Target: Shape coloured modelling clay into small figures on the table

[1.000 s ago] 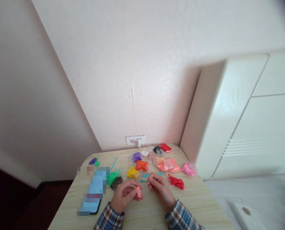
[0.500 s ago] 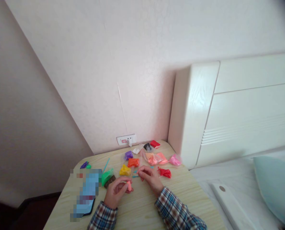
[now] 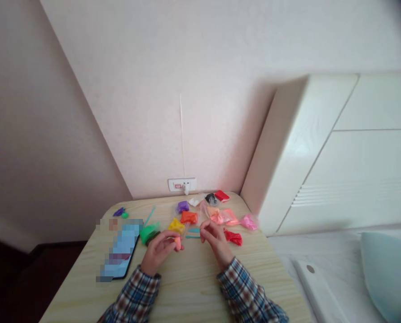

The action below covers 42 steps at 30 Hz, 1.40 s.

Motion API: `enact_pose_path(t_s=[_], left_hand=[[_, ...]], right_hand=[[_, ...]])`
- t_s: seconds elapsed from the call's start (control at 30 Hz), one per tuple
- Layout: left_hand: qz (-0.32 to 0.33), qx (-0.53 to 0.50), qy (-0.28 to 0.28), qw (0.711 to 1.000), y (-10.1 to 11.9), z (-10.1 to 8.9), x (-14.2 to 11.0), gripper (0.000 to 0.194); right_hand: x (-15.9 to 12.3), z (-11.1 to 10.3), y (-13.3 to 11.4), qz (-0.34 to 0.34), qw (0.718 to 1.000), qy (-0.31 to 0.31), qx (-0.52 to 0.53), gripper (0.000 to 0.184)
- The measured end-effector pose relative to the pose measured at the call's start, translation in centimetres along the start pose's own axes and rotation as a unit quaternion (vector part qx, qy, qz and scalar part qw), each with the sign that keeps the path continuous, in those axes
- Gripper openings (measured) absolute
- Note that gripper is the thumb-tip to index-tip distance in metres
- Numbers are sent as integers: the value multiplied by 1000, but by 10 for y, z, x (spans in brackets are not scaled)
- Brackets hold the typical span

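My left hand (image 3: 158,252) pinches a small salmon-coloured lump of modelling clay (image 3: 178,243) between thumb and fingers, with a tiny yellow spot at its side. To the right, my right hand (image 3: 218,244) has thumb and fingertips pressed together; whatever is in them is too small to make out. The hands are apart, both above the wooden table (image 3: 187,287). Just beyond them lie a yellow clay packet (image 3: 176,225) and blue modelling tools (image 3: 193,230). A green clay packet (image 3: 149,233) is by my left hand, a brown one partly hidden behind it.
Orange (image 3: 188,217), purple (image 3: 182,206), black (image 3: 211,198), red (image 3: 234,237) and pink (image 3: 249,221) packets spread across the table's back and right. A phone (image 3: 126,260), partly blurred out, lies left. Behind are a wall socket (image 3: 182,184) and a white headboard (image 3: 288,148).
The camera view has swung right, then partly back. My left hand keeps hold of the salmon clay, where a yellow spot now shows. My right hand stays pinched beside it.
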<state>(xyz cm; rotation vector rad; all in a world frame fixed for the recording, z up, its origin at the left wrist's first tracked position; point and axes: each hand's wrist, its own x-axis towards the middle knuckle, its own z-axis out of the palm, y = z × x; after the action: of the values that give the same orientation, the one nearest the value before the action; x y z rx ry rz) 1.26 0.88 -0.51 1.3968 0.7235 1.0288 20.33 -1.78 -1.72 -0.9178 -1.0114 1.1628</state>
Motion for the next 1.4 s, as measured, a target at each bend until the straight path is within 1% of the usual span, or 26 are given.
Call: enact_pose_path(t_s=[0.07, 0.13, 0.27, 0.33, 0.5, 0.6, 0.77, 1.0, 1.2, 1.4], left_hand=[[-13, -9, -15, 1000, 1, 0, 1, 25], [-16, -28, -14, 999, 2, 0, 2, 23], [-40, -74, -7, 996, 8, 2, 2, 23], [-54, -100, -16, 993, 10, 3, 2, 23], [-91, -162, -50, 981, 13, 4, -2, 23], [-101, -188, -68, 975, 13, 4, -2, 24], [-104, -186, -80, 974, 13, 6, -2, 26], [-130, -185, -91, 970, 10, 8, -3, 26], [-141, -192, -86, 967, 12, 10, -3, 28], [-168, -202, -89, 961, 14, 13, -3, 32]], right_hand=[[-1, -1, -6, 3, 1000, 3, -16, 20], [-1, -1, -12, 2, 999, 0, -38, 17], [-3, 3, -23, -43, 991, -18, -121, 12], [-3, 7, -26, -58, 987, -31, -147, 10], [-5, 18, -33, -58, 983, -77, -155, 5], [-6, 21, -38, -65, 981, -90, -162, 4], [-6, 24, -44, -99, 971, -99, -192, 6], [-9, 26, -46, -127, 960, -96, -231, 10], [-10, 28, -46, -127, 957, -102, -242, 11], [-13, 28, -46, -126, 955, -118, -243, 16]])
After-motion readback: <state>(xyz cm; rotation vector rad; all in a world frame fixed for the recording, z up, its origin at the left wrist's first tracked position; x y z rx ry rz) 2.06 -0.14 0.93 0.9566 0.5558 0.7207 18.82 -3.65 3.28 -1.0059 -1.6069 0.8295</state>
